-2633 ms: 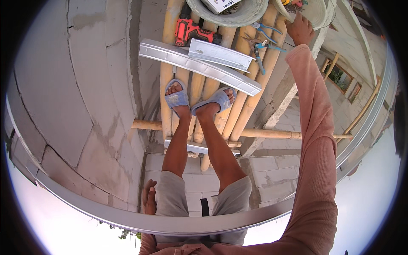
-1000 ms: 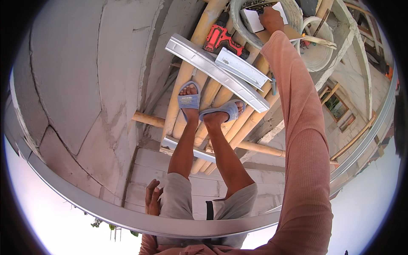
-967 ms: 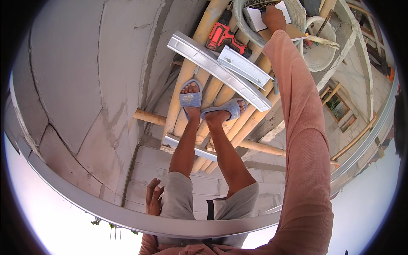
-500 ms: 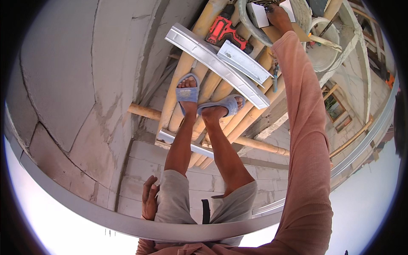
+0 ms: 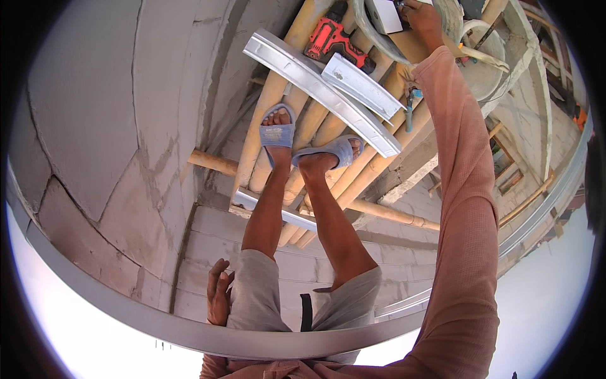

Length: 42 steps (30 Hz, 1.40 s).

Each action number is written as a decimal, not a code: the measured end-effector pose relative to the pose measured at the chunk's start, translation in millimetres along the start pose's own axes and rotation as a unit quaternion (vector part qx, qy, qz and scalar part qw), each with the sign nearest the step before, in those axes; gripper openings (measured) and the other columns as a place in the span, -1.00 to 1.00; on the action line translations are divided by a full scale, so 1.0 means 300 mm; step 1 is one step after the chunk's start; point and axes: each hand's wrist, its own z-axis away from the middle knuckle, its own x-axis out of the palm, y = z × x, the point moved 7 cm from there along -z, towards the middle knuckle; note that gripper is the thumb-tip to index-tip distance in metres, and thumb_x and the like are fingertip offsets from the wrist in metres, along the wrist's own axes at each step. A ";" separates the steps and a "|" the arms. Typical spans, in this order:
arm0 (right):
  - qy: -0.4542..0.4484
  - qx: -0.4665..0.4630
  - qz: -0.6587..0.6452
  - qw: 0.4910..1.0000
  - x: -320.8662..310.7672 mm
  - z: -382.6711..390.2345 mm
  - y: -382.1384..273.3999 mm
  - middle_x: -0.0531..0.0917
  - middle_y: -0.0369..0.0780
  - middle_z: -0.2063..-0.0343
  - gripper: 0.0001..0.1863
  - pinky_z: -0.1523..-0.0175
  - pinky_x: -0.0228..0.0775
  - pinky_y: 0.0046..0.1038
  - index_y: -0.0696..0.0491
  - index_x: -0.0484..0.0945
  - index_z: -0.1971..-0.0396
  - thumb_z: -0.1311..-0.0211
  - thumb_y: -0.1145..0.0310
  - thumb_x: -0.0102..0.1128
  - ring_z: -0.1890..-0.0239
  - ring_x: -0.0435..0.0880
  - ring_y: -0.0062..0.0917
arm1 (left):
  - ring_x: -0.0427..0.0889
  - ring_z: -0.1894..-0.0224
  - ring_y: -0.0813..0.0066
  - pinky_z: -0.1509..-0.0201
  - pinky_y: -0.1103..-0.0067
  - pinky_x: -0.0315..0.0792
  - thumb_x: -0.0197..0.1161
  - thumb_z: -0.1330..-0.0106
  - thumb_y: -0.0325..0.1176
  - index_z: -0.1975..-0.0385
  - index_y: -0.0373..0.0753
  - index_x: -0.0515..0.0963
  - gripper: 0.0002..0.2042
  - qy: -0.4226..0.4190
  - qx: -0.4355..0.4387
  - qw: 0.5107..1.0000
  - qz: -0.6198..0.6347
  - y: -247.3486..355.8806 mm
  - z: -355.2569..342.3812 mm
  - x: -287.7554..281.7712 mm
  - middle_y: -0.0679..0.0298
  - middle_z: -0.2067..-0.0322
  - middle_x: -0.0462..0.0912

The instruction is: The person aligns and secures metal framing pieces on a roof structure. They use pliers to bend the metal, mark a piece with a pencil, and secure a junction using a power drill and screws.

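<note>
My right hand point(image 5: 421, 24) is at a small cardboard box point(image 5: 386, 15) with a white flap, at the top of the view. Its fingers are bent together at the box's opening; what they pinch, if anything, I cannot make out. The box rests in a round grey tub point(image 5: 452, 19). Beside my thigh hangs my left hand point(image 5: 219, 295), empty, its fingers loosely bent and apart. Left of the tub lies a red and black cordless drill point(image 5: 333, 43). Near it are a long silver metal channel point(image 5: 322, 93) and a shorter channel piece point(image 5: 361, 87) on bamboo poles.
My sandalled feet stand on bamboo poles point(image 5: 309, 129) laid side by side. Pliers with blue handles point(image 5: 409, 114) lie near the right edge. A block wall point(image 5: 95, 126) rises at left. A curved metal rail point(image 5: 189, 335) crosses close to me. A pale bucket point(image 5: 483, 79) stands at right.
My right hand has shifted slightly to the right and its fingers have drawn back toward the box's opening. My right forearm has moved right, showing more of the pliers. My left hand stays by my thigh.
</note>
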 end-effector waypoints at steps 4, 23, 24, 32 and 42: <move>0.000 0.070 -0.195 0.978 -0.048 0.040 0.014 0.76 -0.12 0.23 -0.74 0.13 0.66 -0.49 0.23 0.63 0.09 -0.31 0.39 0.27 0.20 0.76 -0.44 | 0.37 -0.36 0.13 -0.43 0.33 0.24 -0.05 -0.56 0.08 -0.39 -0.26 0.26 -0.39 0.028 0.057 0.995 -0.077 -0.015 0.020 -0.026 0.00 -0.32 0.36; 0.037 0.095 -0.520 0.848 -0.258 0.275 -0.126 0.69 -0.15 0.28 -0.81 -0.09 0.63 -0.48 0.29 0.62 0.11 -0.35 0.53 0.25 0.16 0.70 -0.47 | 0.75 0.19 0.30 0.08 0.44 0.57 0.12 -0.53 -0.18 0.13 -0.28 0.69 -0.69 -0.262 0.021 0.872 -0.413 0.355 0.490 -0.074 0.12 0.26 0.75; 0.009 0.071 -0.537 0.840 -0.298 0.336 -0.211 0.69 -0.15 0.26 -0.79 -0.11 0.61 -0.49 0.29 0.61 0.08 -0.37 0.51 0.24 0.15 0.70 -0.48 | 0.76 0.30 0.29 0.15 0.47 0.59 0.12 -0.53 -0.23 0.27 -0.33 0.72 -0.68 -0.318 0.061 0.874 -0.361 0.480 0.576 -0.024 0.12 0.40 0.76; -0.344 -0.248 -0.371 0.827 -0.484 1.286 -1.300 0.65 -0.20 0.19 -0.72 0.10 0.52 -0.53 0.20 0.59 0.00 -0.43 0.33 0.23 0.22 0.67 -0.55 | 0.43 -0.35 0.05 -0.44 0.22 0.31 -0.19 -0.61 0.02 -0.36 -0.42 0.25 -0.40 -0.098 0.306 0.832 0.453 0.811 0.650 0.277 -0.11 -0.28 0.45; 0.081 -0.480 -0.068 0.871 -0.576 1.566 -1.427 0.60 -0.30 0.10 -0.70 0.09 0.47 -0.42 0.09 0.68 0.07 -0.18 0.40 0.29 0.08 0.54 -0.49 | 0.62 0.26 0.37 0.10 0.44 0.57 -0.09 -0.60 -0.12 0.41 -0.17 0.53 -0.62 -0.237 0.113 0.812 0.521 0.841 0.479 0.459 0.29 0.36 0.63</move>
